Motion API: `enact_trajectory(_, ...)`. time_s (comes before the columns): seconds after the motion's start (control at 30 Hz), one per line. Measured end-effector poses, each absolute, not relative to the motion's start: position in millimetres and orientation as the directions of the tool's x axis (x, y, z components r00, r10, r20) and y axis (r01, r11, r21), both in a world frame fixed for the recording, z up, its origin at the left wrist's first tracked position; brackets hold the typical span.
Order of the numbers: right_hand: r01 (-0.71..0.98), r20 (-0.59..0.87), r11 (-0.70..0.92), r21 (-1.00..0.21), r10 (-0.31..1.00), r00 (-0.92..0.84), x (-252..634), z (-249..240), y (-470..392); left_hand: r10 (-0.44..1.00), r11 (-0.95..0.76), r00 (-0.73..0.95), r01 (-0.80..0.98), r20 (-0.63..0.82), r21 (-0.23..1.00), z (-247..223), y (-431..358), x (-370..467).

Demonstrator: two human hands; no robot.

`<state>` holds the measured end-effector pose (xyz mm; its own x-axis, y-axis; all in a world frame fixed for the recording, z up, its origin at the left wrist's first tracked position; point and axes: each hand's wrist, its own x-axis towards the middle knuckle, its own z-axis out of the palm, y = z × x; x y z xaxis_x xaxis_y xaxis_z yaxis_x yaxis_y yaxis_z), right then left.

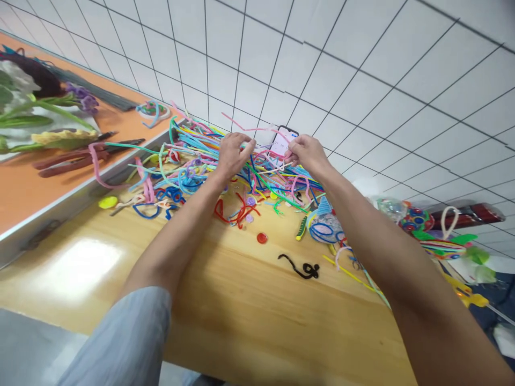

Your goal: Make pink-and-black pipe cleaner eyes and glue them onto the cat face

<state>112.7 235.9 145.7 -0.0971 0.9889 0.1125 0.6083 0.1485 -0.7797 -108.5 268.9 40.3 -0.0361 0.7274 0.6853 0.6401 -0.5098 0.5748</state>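
A large heap of coloured pipe cleaners lies along the foot of the tiled wall. Over the middle of it is my left hand, palm down, thumb and forefinger slightly apart, with no held thing visible. My right hand is closed in a pinch on a long, kinked pink pipe cleaner, which stretches leftward above the heap. Behind that hand a phone with a lit screen leans at the wall. Loose red pipe cleaners and a red button-like disc lie nearer to me.
A curled black pipe cleaner lies on the wooden table. Red-handled pliers and pipe-cleaner flowers rest on the orange surface at left. A grey ball-like piece sits beside my right forearm, with several colourful crafts farther right.
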Motion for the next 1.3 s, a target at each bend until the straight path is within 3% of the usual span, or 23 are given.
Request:
enact_trajectory(0.2,0.586,0.095,0.203,-0.785,0.973,-0.210,97.8,139.5,241.8,0.709,-0.663,0.295,0.588,0.641,0.463,56.0,254.0,-85.5)
enact_trajectory(0.3,0.689,0.098,0.233,-0.686,0.968,-0.230,111.1,146.3,242.4,0.768,-0.590,0.252,0.638,0.589,0.496,58.8,251.8,-87.0)
enact_trajectory(0.37,0.836,0.079,0.247,-0.490,0.968,-0.240,127.8,152.5,242.9,0.823,-0.461,0.112,0.703,0.556,0.541,59.4,252.4,-92.5)
enact_trajectory(0.5,0.972,-0.107,0.223,0.081,0.971,-0.214,160.6,154.6,246.8,0.884,-0.197,-0.125,0.775,0.450,0.600,57.0,255.8,-103.8)
enact_trajectory(0.6,0.951,-0.205,0.229,0.206,0.961,-0.187,170.5,141.6,252.5,0.907,-0.153,-0.124,0.794,0.403,0.589,50.9,258.1,-106.7)
enact_trajectory(0.8,0.944,-0.272,0.262,0.199,0.941,-0.203,168.2,116.0,260.5,0.963,-0.155,-0.001,0.817,0.269,0.556,32.8,261.0,-108.0)
enact_trajectory(0.97,0.966,-0.134,0.215,0.143,0.971,-0.196,181.2,136.7,260.2,0.957,-0.188,0.006,0.777,0.291,0.602,17.5,269.4,-114.2)
enact_trajectory(1.03,0.986,-0.045,0.160,0.040,0.986,-0.158,188.5,153.7,258.1,0.949,-0.243,0.043,0.733,0.313,0.635,13.2,273.1,-116.4)
enact_trajectory(1.17,0.923,0.188,0.113,-0.367,0.981,-0.045,198.0,190.4,241.7,0.949,-0.294,0.109,0.634,0.294,0.715,14.2,275.7,-120.4)
enact_trajectory(1.23,0.878,0.311,0.171,-0.447,0.950,-0.026,199.4,207.1,224.3,0.956,-0.284,0.120,0.618,0.269,0.733,20.1,275.3,-123.7)
enact_trajectory(1.3,0.864,0.428,0.226,-0.450,0.904,-0.013,199.7,220.4,200.1,0.963,-0.251,0.087,0.646,0.257,0.721,29.5,274.5,-128.7)
